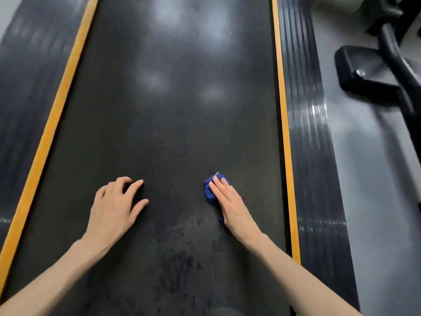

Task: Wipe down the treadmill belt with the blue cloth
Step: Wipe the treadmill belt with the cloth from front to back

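As a person leans over the treadmill belt (173, 124), the right hand (230, 201) presses the bunched blue cloth (210, 192) flat against the textured black surface. Its fingers lie straight and close together on top of the cloth rather than curled round it. The cloth sits on the right half of the belt, near the yellow edge strip (283, 124) but apart from it. The left hand (114, 208) rests on the belt's left half, fingers spread and slightly bent, tips touching the surface and holding nothing; it looks like a brace for the body's weight.

The wiping itself appears to be the step in hand, at the near end of the belt. Dark blotches (180, 258) mark the surface between the forearms, and whether they are damp or dirt cannot be told. The long stretch ahead shows only pale glare, so most of the job seems to lie forward. The next move likely calls for steady downward pressure and a sweep across or up the belt, keeping the cloth from slipping out from under the flat palm.

No container of any kind is in view; a ribbed side rail (307, 133) and a black machine foot (364, 71) stand to the right.
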A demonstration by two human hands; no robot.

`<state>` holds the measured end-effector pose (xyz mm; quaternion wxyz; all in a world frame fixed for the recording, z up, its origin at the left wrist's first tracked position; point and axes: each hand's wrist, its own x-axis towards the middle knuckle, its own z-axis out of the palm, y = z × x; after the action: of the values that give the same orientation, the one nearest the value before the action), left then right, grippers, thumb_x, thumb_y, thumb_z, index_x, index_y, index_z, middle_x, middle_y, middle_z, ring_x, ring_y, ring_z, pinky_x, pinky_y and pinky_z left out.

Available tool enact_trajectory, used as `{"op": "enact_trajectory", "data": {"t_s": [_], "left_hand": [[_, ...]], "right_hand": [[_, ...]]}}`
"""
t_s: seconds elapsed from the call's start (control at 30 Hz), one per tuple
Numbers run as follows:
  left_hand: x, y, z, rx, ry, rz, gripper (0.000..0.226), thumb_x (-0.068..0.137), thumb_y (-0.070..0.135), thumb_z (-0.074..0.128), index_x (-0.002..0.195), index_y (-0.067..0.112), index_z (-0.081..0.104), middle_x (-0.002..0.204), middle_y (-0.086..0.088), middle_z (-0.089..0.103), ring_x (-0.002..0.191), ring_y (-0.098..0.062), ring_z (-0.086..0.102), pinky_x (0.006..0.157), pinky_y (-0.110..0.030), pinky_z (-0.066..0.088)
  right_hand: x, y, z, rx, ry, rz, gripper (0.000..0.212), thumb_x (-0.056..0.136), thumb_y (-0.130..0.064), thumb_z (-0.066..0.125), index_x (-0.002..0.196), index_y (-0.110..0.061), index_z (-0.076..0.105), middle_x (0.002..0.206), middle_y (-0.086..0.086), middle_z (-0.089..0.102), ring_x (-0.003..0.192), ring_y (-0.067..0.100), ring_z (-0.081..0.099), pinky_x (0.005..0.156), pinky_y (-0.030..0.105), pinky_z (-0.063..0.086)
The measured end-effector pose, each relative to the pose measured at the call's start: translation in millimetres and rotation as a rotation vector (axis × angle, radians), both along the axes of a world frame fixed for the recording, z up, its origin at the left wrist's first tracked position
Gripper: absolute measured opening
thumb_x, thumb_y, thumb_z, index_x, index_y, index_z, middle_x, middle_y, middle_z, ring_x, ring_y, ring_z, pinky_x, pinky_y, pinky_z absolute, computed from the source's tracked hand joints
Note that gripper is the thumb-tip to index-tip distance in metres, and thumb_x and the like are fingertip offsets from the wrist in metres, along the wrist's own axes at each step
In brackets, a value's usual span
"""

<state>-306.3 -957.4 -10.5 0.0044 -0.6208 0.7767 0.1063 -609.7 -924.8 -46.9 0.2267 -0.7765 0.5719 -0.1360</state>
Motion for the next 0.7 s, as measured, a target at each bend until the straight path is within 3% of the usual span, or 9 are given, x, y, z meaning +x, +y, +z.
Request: {"op": "enact_trajectory", "data": {"t_s": [0.07,0.13,0.27,0.37,0.47,0.53,0.6,0.7], "left_hand": [[6.0,-1.6,-1.1,0.033,-0.025,-0.038,0.054,0.087,0.048,0.034,0.119,0.015,0.061,0.108,-0.007,0.057,0.086,-0.028,0.059,0.084,-0.04,0.042],[12.7,-0.3,-1.8,0.039,-0.045,-0.083,0.054,0.087,0.046,0.031,0.122,0.016,0.06,0.113,-0.006,0.06,0.092,-0.026,0.061,0.092,-0.039,0.04],[40.6,27.5,6.3,0.075,-0.114,0.022,0.052,0.075,0.031,0.071,0.122,0.011,0.06,0.126,-0.012,0.058,0.109,-0.027,0.06,0.097,-0.043,0.044],[74.9,67.6,14.4,0.201,-0.168,0.21,0.07,0.067,0.034,0.08,0.126,0.007,0.056,0.132,-0.021,0.051,0.116,-0.036,0.054,0.095,-0.048,0.047],[90.2,97.5,18.3,0.316,-0.152,0.293,0.085,0.08,0.05,0.063,0.148,0.022,0.02,0.154,-0.01,0.02,0.137,-0.027,0.033,0.103,-0.035,0.04],[90.9,96.3,19.1,0.384,-0.182,0.278,0.085,0.086,0.053,0.052,0.148,0.031,-0.002,0.157,0.0,-0.001,0.143,-0.017,0.017,0.096,-0.026,0.045],[89.8,88.3,16.8,0.427,-0.206,0.249,0.084,0.088,0.054,0.048,0.147,0.033,-0.009,0.157,0.004,-0.009,0.144,-0.014,0.012,0.087,-0.025,0.05],[94.4,89.5,12.9,0.451,-0.157,0.235,0.086,0.088,0.052,0.049,0.142,0.037,-0.017,0.155,0.005,-0.015,0.144,-0.016,0.007,0.089,-0.026,0.051]], "right_hand": [[3.4,-24.5,-1.4,-0.029,-0.006,0.022,0.073,0.074,0.016,0.049,0.142,-0.007,0.034,0.151,0.002,0.025,0.142,0.015,0.014,0.116,0.027,0.01],[21.9,-53.1,-7.4,-0.072,-0.04,-0.024,0.061,0.082,0.011,0.044,0.14,-0.006,0.037,0.149,0.005,0.03,0.141,0.017,0.018,0.115,0.028,0.012],[63.1,-80.5,-16.7,-0.156,-0.058,-0.149,0.059,0.079,0.012,0.043,0.136,-0.001,0.042,0.145,0.012,0.038,0.138,0.024,0.026,0.113,0.037,0.021],[81.7,-83.2,-17.9,-0.164,-0.032,-0.088,0.058,0.081,0.011,0.041,0.137,-0.002,0.041,0.146,0.012,0.038,0.138,0.027,0.029,0.114,0.036,0.019],[112.2,-88.1,-15.6,-0.16,-0.052,0.024,0.058,0.082,0.013,0.044,0.138,-0.002,0.04,0.147,0.011,0.036,0.139,0.027,0.027,0.115,0.035,0.016],[127.5,-89.8,-14.2,-0.137,-0.056,0.009,0.058,0.083,0.011,0.044,0.138,-0.004,0.04,0.147,0.01,0.037,0.139,0.025,0.027,0.115,0.033,0.015],[130.7,-89.9,-14.3,-0.139,-0.027,0.002,0.056,0.083,0.008,0.041,0.138,-0.005,0.041,0.146,0.009,0.037,0.139,0.025,0.028,0.115,0.032,0.015],[130.5,-91.7,-17.0,-0.184,0.031,0.014,0.059,0.081,0.002,0.032,0.139,-0.005,0.039,0.147,0.01,0.037,0.139,0.025,0.026,0.115,0.033,0.015]]}}
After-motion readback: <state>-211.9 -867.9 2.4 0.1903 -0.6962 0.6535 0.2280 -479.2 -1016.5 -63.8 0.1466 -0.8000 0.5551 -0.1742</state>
